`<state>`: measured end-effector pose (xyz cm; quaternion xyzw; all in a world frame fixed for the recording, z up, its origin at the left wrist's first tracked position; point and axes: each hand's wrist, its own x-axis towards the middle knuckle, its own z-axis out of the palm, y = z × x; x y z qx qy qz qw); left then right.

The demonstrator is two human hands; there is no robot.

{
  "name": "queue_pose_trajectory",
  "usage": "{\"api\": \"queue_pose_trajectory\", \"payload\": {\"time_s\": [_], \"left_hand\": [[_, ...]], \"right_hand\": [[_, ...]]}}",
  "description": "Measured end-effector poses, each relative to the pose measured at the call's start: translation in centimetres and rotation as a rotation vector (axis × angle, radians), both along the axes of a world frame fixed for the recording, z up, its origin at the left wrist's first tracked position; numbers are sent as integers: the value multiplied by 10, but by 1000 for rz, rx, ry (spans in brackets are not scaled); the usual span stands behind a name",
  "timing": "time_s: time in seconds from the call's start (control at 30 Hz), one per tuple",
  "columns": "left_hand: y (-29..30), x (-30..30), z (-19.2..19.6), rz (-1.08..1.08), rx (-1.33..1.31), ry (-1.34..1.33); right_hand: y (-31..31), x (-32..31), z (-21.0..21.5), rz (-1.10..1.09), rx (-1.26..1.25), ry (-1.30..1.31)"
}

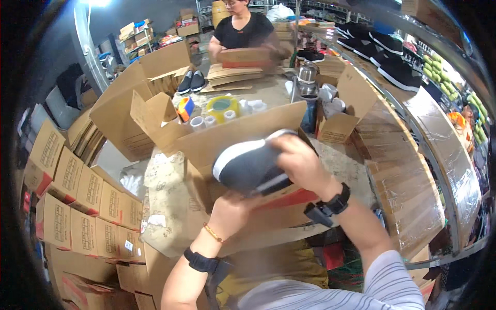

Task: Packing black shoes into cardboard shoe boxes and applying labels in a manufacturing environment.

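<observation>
A pair of dark shoes with white sole edges is held tilted above an open cardboard shoe box. Motion blurs the shoes, and where one ends and the other begins is hard to make out. My right hand grips them from the upper right, fingers curled over the white edge. At their lower side is my left hand, its fingers tucked beneath the shoes and mostly hidden. The box's raised lid stands behind the shoes, and its red-trimmed near side shows below them.
Behind the box stand tape rolls and a steel cup. Shoe boxes are stacked at left. A co-worker handles a box across the table, near dark slip-ons. More shoes line the right shelf.
</observation>
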<state>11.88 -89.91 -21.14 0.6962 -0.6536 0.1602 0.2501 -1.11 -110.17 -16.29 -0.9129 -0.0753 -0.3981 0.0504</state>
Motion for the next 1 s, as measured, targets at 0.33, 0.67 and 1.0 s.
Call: {"api": "queue_pose_trajectory", "payload": {"time_s": [0.33, 0.67, 1.0], "left_hand": [[9, 112, -53, 85, -429, 1168], [35, 92, -39, 277, -201, 194], [-10, 45, 19, 332, 674, 134]], "right_hand": [[-45, 27, -108, -662, 578, 223], [-143, -7, -74, -92, 910, 387], [-58, 5, -20, 28, -9, 764]]}}
